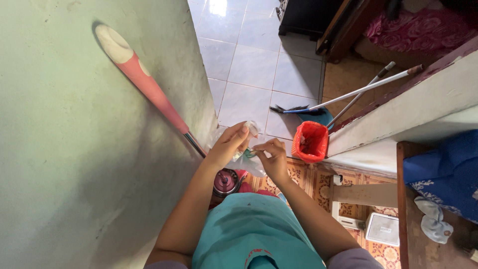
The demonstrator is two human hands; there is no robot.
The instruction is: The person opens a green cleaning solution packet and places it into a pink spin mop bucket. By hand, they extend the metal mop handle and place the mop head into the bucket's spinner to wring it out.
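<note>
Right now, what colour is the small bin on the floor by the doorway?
Orange-red: the small bin has an orange-red liner inside, seen best in the head view.

**Clear bag pinched between two hands**

The bag (247, 160) is thin, clear plastic, crumpled and limp, with a small greenish patch showing near its middle. It hangs in the air just left of the orange bin (310, 142), at about the height of the bin's rim and not touching it. Its upper part is bunched up on the side away from the bin, where a whitish wad of plastic sticks up; the lower part droops loose on the near side, below the bin's level. What is inside cannot be told. It is pinched at both ends.
</note>
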